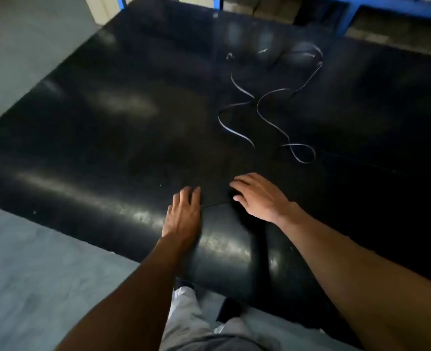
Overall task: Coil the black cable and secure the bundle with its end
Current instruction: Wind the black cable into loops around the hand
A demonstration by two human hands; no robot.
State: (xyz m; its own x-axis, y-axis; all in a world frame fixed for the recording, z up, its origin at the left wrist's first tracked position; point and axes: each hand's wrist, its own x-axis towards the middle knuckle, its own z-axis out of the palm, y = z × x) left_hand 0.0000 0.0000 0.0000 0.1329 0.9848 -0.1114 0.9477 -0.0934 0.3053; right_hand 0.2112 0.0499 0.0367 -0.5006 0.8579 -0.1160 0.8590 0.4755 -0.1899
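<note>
left grip [184, 214] flat on table [82, 148], fingers straight, holding nothing. right grip [257, 196] loose, fingers half curled, also empty; touching table or just above it, can't tell tbh. black cable [272, 124] lies uncoiled in squiggles beyond right grip, apart from both grips.

I see a glossy black table [102, 153]. On it the cable [270, 122] lies loose in wavy loops, from centre toward one o'clock, far end blurred.
</note>
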